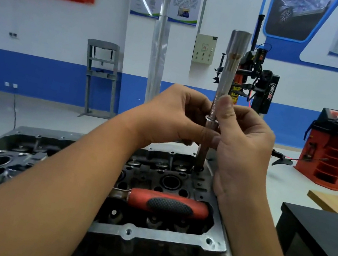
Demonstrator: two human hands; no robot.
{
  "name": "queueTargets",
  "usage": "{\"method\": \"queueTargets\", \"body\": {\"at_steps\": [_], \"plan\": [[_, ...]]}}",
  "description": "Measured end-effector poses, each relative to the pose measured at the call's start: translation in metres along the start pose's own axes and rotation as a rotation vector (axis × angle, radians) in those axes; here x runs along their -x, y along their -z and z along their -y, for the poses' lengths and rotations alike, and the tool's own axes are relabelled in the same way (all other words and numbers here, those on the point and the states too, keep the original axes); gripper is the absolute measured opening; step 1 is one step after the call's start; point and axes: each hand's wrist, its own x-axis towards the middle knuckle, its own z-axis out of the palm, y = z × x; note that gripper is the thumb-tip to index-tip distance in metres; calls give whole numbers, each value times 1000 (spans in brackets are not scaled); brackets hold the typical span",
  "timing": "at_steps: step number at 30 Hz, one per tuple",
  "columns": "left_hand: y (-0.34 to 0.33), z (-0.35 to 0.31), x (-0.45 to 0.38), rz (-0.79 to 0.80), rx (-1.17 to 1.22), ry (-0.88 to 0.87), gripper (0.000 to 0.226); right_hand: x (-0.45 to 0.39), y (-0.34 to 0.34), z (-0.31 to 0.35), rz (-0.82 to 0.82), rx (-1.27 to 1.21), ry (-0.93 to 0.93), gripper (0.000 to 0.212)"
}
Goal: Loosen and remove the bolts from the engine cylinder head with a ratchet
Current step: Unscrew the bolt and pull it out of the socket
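The engine cylinder head (144,235) lies in front of me, dark inside with a bright metal rim. A long silver socket with an extension (230,71) stands upright above a bolt hole (197,168) at the head's far right. My left hand (174,117) grips its lower shaft. My right hand (244,145) pinches the shaft from the right, thumb up against it. The ratchet with its red and black handle (169,204) lies flat across the head, with no hand on it. Whether a bolt sits in the socket is hidden.
A black bench (320,235) and a wooden tabletop (337,202) stand to the right. Farther back are an orange wheel balancer (337,155), a tyre changer (259,85) and a grey press frame (100,77) by the wall.
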Motion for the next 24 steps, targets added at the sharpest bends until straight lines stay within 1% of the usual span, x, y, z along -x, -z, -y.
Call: {"method": "queueTargets", "body": {"at_steps": [2, 4, 7, 8, 10, 12, 14, 17, 18, 20, 22, 24], "plan": [[1, 1, 0, 31, -9, -11, 24, 0, 2, 0, -7, 61, 67, 20], [3, 0, 1, 112, 36, -2, 14, 0, 3, -1, -8, 140, 111, 19], [4, -1, 2, 229, 171, 51, 24, 2, 1, -2, 1, 152, 96, 18], [4, -1, 2, 234, 180, 60, 25, 2, 1, -1, -3, 129, 69, 20], [4, -1, 2, 194, 138, 63, 24, 3, 0, 1, -4, 76, 14, 23], [3, 0, 1, 129, 76, 68, 25, 6, 2, 3, 17, 60, -4, 17], [3, 1, 0, 76, 25, 73, 30, 9, 4, 4, 32, 112, 30, 10], [2, 1, 0, 46, 3, 55, 30, 9, 5, 4, 42, 208, 84, 9], [2, 0, 1, 55, 17, 44, 28, 9, 5, 4, 46, 239, 96, 8], [1, -2, 2, 123, 99, 33, 25, 8, 5, 5, 39, 312, 128, 10], [1, -2, 3, 186, 175, 41, 27, 8, 7, 4, 19, 331, 147, 13], [0, -2, 3, 176, 168, 42, 28, 9, 7, 4, 24, 304, 125, 15]]}}
